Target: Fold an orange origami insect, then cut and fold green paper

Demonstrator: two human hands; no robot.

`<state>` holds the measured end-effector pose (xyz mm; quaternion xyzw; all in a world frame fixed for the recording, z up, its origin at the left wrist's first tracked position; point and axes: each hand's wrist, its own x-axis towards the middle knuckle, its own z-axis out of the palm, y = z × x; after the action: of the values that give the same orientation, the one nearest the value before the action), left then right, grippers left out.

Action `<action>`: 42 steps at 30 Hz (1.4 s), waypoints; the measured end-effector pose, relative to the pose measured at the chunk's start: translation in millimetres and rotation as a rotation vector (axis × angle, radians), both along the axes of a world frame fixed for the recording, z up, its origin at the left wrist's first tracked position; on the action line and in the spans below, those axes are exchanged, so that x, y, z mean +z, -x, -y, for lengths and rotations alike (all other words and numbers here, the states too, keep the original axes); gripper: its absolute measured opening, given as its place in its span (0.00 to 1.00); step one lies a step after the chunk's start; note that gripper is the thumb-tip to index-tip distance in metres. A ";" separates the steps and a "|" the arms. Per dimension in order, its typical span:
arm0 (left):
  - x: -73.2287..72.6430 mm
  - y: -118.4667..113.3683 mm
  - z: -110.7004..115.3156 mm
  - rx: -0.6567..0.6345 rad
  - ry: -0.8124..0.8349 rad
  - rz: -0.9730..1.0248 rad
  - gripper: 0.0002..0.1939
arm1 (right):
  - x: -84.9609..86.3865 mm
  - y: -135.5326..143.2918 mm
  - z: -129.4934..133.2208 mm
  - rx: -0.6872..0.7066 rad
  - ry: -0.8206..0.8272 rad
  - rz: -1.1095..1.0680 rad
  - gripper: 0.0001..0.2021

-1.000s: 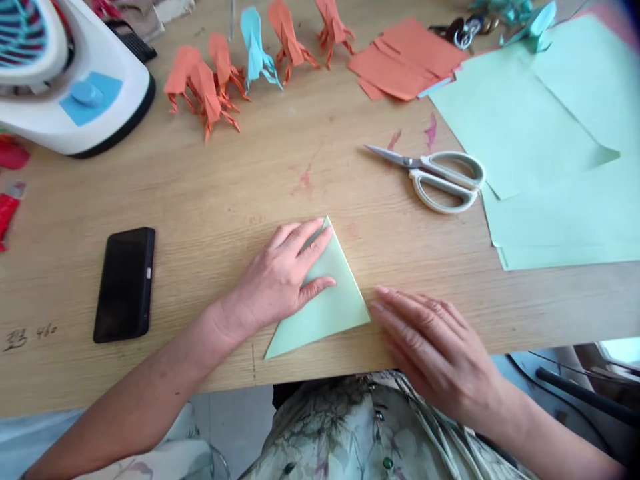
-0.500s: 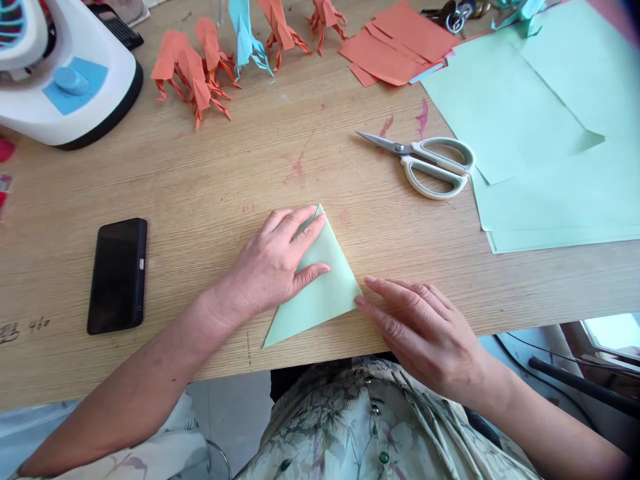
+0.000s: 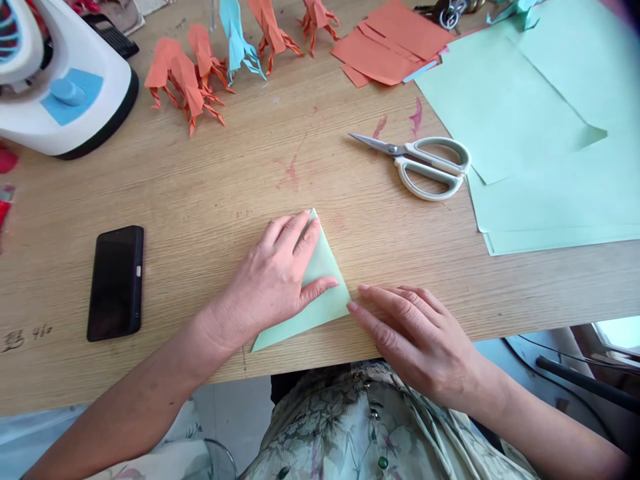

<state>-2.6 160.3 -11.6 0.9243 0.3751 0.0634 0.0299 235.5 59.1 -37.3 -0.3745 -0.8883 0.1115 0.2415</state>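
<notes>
A light green sheet of paper (image 3: 323,267), folded into a triangle, lies flat near the table's front edge with one point facing away from me. My left hand (image 3: 277,267) rests flat on its left part, fingers stretched toward the top point and thumb spread across the middle. The hand hides much of the paper's left side. At the paper's right corner is my right hand (image 3: 415,330), fingers extended and slightly parted, the thumb tip at or very close to that corner. Nothing is held in the right hand.
Scissors (image 3: 425,163) lie beyond my right hand, beside large green sheets (image 3: 550,193). Orange paper squares (image 3: 395,43) and folded paper figures, one of them blue (image 3: 240,43), are at the back. A phone (image 3: 116,283) and a white fan base (image 3: 100,100) are at left.
The whole scene has shifted slightly as the head moved. My left thumb reaches a little farther right over the paper. The right hand stays by the paper's right corner.
</notes>
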 end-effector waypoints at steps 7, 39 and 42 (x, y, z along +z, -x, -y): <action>-1.2 0.8 3.2 0.015 0.024 -0.013 0.41 | 3.7 2.0 -2.9 0.001 0.028 0.055 0.20; -2.6 -0.9 5.6 -0.008 0.038 -0.062 0.43 | 3.1 -1.5 -1.3 0.184 -0.155 0.040 0.17; -2.5 -1.0 5.7 -0.003 0.034 -0.064 0.43 | 2.6 -1.6 -1.3 0.184 -0.158 0.025 0.16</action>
<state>-1.6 154.6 -14.1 0.9259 0.3753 0.0271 0.0336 237.1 60.5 -34.7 -0.2725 -0.9278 0.0583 0.2479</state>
